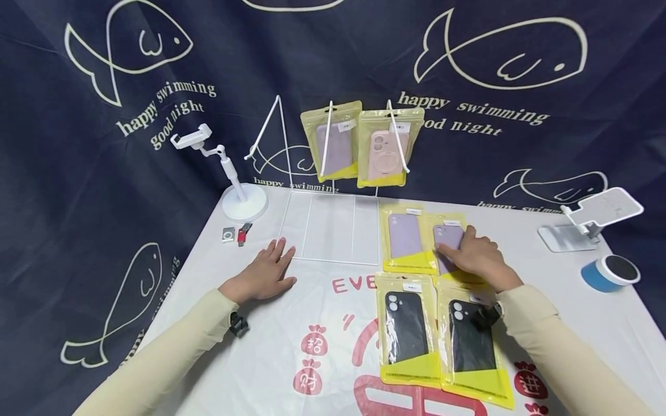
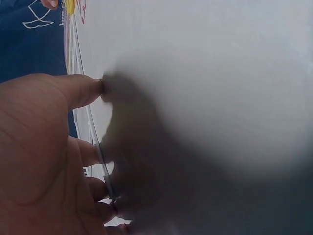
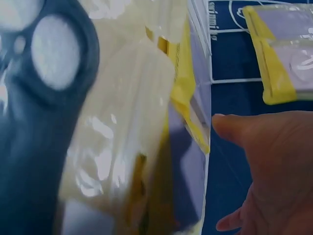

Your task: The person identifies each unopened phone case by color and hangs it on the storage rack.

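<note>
Where the table (image 1: pixel 317 300) runs closest to me, two pouches with black cases lie side by side on the right: the left black pouch (image 1: pixel 407 332) and the right black pouch (image 1: pixel 472 346), both with their yellow ends toward me. My left hand (image 1: pixel 263 274) rests palm down on the left, its fingers spread and grasping nothing, fingertips at the near left corner of the rack (image 1: pixel 333 262). To the far right stands a blue cylinder (image 1: pixel 598 276) with a dark top. My right hand (image 1: pixel 476 254) is loose, thumb out, over the right purple pouch (image 1: pixel 447 234), hiding part of it; whether the fingertips press it I cannot tell. Just left of that lies the left purple pouch (image 1: pixel 406 236), both being just beyond the black ones. Left of the rack are a silver player (image 1: pixel 228 234) and a red stick (image 1: pixel 241 235). A white right stand (image 1: pixel 606 209) sits beyond the cylinder, and a white left stand (image 1: pixel 245 203) near the far left corner. Farther up, the rack's hooks bear a hung purple pouch (image 1: pixel 340 147) and, right of it, a pink pouch (image 1: pixel 382 153), against a navy curtain (image 1: pixel 312 63) printed with fish.
</note>
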A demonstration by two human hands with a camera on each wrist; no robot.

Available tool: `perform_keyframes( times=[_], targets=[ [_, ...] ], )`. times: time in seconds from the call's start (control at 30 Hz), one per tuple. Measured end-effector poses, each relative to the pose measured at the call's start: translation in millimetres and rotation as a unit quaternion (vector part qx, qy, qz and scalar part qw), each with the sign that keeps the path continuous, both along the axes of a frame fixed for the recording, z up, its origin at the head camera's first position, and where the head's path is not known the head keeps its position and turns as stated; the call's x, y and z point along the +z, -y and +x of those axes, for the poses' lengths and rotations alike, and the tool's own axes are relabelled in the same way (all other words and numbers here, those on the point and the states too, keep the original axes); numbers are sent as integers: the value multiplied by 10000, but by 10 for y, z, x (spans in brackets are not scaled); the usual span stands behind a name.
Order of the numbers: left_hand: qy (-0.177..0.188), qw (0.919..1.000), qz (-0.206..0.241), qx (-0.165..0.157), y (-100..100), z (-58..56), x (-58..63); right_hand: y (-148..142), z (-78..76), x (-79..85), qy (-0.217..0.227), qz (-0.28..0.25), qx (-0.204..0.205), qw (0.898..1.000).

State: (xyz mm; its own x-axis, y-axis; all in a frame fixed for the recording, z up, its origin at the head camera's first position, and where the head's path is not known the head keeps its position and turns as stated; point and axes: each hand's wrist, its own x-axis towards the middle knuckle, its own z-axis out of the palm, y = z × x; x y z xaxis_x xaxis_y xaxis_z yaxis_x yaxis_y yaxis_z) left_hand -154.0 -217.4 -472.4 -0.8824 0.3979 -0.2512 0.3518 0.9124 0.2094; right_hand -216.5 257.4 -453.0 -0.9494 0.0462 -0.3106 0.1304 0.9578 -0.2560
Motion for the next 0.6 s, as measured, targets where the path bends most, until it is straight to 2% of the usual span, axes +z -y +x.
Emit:
perform_keyframes(
  times=[0.23, 0.4, 0.6],
  targets=[
    [-46, 10000, -20, -38, 12, 10, -13, 144, -1, -104, -234, 334, -64, 9991],
    [-68, 10000, -1, -44, 9, 12, -7, 132, -17, -34, -339, 322, 78, 9989],
    [-19, 10000, -11, -23, 4, 19, 9, 76, -73, 51, -144, 250, 92, 9995]
  ],
)
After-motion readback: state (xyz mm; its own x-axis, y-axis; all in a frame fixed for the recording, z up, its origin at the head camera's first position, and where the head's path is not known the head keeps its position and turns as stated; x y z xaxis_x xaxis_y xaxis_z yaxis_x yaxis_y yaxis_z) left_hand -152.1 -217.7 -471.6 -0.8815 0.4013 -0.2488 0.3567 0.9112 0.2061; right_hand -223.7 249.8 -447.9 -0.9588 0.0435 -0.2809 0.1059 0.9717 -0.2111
